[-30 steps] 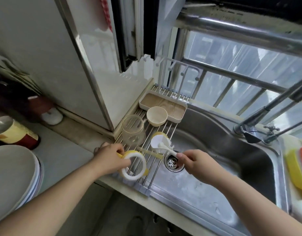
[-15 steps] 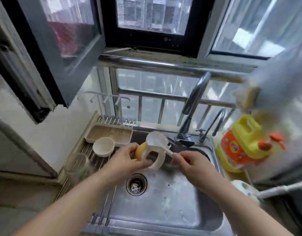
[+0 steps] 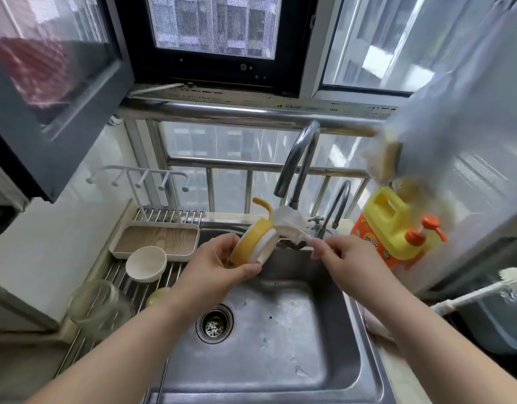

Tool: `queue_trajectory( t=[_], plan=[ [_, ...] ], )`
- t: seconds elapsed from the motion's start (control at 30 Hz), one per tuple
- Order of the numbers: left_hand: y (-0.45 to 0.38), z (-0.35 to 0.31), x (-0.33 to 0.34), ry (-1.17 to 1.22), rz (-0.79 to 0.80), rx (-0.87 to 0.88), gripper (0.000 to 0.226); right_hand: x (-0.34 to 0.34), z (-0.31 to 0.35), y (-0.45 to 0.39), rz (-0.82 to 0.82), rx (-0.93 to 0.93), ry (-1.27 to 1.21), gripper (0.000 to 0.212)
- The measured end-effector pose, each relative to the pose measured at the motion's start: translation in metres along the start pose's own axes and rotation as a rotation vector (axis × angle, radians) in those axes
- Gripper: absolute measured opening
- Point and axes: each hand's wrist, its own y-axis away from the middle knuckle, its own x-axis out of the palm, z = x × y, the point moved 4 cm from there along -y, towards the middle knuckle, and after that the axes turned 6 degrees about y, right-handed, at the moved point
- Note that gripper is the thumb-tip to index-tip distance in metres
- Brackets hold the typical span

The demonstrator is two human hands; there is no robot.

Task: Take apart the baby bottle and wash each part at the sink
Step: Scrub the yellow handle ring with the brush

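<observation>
My left hand [image 3: 222, 263] grips the yellow and white bottle collar [image 3: 251, 243], a ring with a yellow curved handle sticking up, above the steel sink [image 3: 280, 345]. My right hand [image 3: 339, 258] pinches the white handle of a small brush [image 3: 289, 225], whose head sits against the collar's white side. The clear glass bottle body [image 3: 97, 307] lies on the wire drying rack [image 3: 120, 275] at the left. A small pale yellow part [image 3: 158, 295] lies beside it on the rack.
The curved faucet [image 3: 298, 164] stands just behind my hands, and no water runs. A yellow and orange detergent jug [image 3: 397, 228] is at the right. A cream bowl [image 3: 146, 263] and a wooden tray [image 3: 155, 240] sit on the rack. A long white bottle brush [image 3: 484, 290] lies far right.
Both hands lifted the collar and the small brush off the rack to above the sink near the faucet. The collar has been turned so its yellow side faces me.
</observation>
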Motion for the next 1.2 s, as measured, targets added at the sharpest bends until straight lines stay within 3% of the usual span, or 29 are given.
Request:
queue_trajectory(
  t=[0.1,0.23,0.33,0.47,0.6,0.73,0.83,0.93,1.0,1.07,1.2],
  plan=[
    [-0.002,-0.003,-0.003,0.072,0.000,0.001,0.013,0.006,0.007,0.006,0.086,-0.051,-0.049,0.030],
    [-0.002,-0.009,-0.003,0.079,0.048,0.032,0.011,-0.002,0.002,-0.001,0.001,-0.004,-0.049,0.031],
    [-0.003,-0.012,-0.002,0.084,0.073,0.054,0.013,0.007,0.015,0.007,0.109,-0.070,-0.079,0.029],
    [-0.002,-0.012,-0.006,-0.006,0.083,0.060,0.011,0.002,0.016,-0.003,0.012,-0.051,-0.070,0.030],
    [0.001,-0.018,-0.009,-0.026,0.074,0.086,0.013,0.007,0.029,0.003,0.143,-0.153,-0.044,0.025],
    [0.001,-0.019,-0.012,-0.091,0.063,0.097,0.009,-0.004,0.027,-0.009,0.013,-0.124,-0.048,0.026],
    [0.004,-0.021,-0.014,-0.029,0.070,0.122,0.005,0.002,0.034,0.002,0.123,-0.188,-0.051,0.022],
    [0.007,-0.023,-0.013,0.081,0.078,0.127,0.005,-0.006,0.028,-0.002,-0.009,-0.146,-0.122,0.018],
    [0.009,-0.022,-0.016,0.223,0.062,0.100,0.006,-0.003,0.029,0.001,0.038,-0.173,-0.158,0.019],
    [0.009,-0.020,-0.020,0.313,0.052,0.069,0.016,0.001,0.031,0.007,0.091,-0.194,-0.178,0.019],
    [0.006,-0.014,-0.031,0.408,-0.003,0.016,0.047,-0.003,0.025,0.009,0.032,-0.154,-0.178,0.019]
  ],
)
